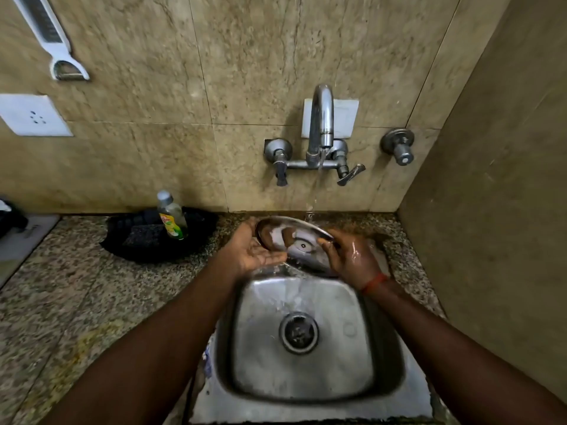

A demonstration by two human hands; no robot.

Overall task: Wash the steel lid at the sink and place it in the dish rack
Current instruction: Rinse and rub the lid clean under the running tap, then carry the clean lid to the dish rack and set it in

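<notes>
The round steel lid point(296, 243) is tilted above the far edge of the steel sink point(306, 372), its inner side with a centre rivet facing me. Water from the wall tap point(320, 124) falls onto its far rim. My left hand point(254, 250) cups the lid's left edge, palm up. My right hand point(352, 256), wet, grips the right edge with fingers over the rim. No dish rack is in view.
A black tray point(129, 250) with a scrub pad and a dish-soap bottle point(173, 216) sits on the granite counter, left of the sink. A tiled wall closes in on the right. A peeler point(52, 38) and a socket point(33, 116) are on the back wall.
</notes>
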